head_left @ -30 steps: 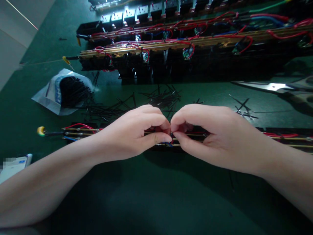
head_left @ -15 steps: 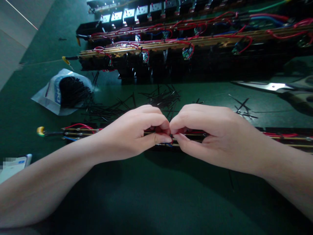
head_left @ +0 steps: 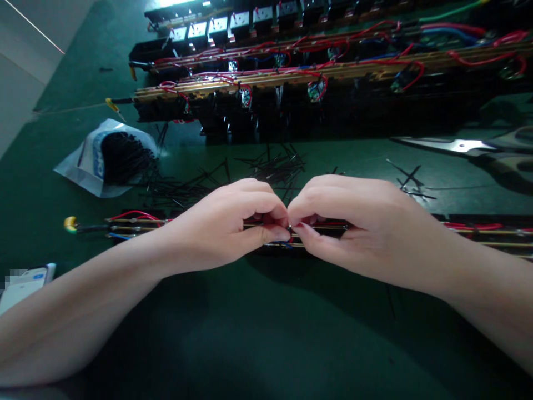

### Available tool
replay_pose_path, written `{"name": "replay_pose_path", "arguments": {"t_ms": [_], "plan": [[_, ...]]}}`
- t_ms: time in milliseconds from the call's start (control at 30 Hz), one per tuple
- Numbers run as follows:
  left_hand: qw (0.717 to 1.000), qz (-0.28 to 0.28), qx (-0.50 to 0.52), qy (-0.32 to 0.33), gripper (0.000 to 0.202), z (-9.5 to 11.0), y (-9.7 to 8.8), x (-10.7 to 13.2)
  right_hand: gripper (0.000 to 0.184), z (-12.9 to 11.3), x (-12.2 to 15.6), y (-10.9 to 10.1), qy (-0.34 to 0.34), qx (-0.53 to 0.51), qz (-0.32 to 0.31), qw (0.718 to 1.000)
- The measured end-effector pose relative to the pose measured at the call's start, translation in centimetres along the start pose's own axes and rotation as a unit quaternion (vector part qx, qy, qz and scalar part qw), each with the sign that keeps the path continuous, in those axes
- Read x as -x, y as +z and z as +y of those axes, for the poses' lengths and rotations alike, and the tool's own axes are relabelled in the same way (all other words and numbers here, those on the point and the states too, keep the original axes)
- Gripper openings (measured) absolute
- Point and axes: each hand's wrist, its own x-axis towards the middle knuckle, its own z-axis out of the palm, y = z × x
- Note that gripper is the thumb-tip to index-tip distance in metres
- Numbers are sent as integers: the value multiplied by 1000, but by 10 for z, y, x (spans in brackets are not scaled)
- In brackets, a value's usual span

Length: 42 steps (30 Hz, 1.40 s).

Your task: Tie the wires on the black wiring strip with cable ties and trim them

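Observation:
My left hand (head_left: 245, 219) and my right hand (head_left: 358, 228) meet at the fingertips over a long wired strip (head_left: 328, 226) with brass-coloured rails and red and blue wires. Thumb and forefinger are pinched together on each hand. A tiny dark bit shows where the tips meet, but the fingers hide what they hold. The strip runs crosswise under both hands, and its left end carries a black lead with a yellow tip (head_left: 70, 224). Just behind the hands lie loose black cable ties (head_left: 272, 165).
An open plastic bag (head_left: 89, 158) of black cable ties lies at the left. Scissors (head_left: 462, 145) rest at the right, near a few loose ties. Further back stand long black socket strips (head_left: 258, 83) with brass rails and red wires. A phone (head_left: 27, 286) is at the left edge.
Both hands stay pinched at nearly the same spot on the strip. The whole view has shifted very slightly; nothing else has visibly moved.

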Motion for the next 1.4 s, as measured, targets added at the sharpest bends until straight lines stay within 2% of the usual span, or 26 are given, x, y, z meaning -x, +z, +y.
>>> {"name": "replay_pose_path", "arguments": {"t_ms": [200, 833, 1400], "plan": [[1000, -6, 7, -12, 9, 2, -1, -1, 19, 1, 0, -2, -14, 1, -7, 1000], [999, 27, 24, 14, 12, 4, 1, 3, 21, 3, 3, 2, -37, 42, -10, 998], [999, 0, -15, 50, 15, 3, -1, 1, 20, 4, 4, 2, -79, 72, 4, 994]]}}
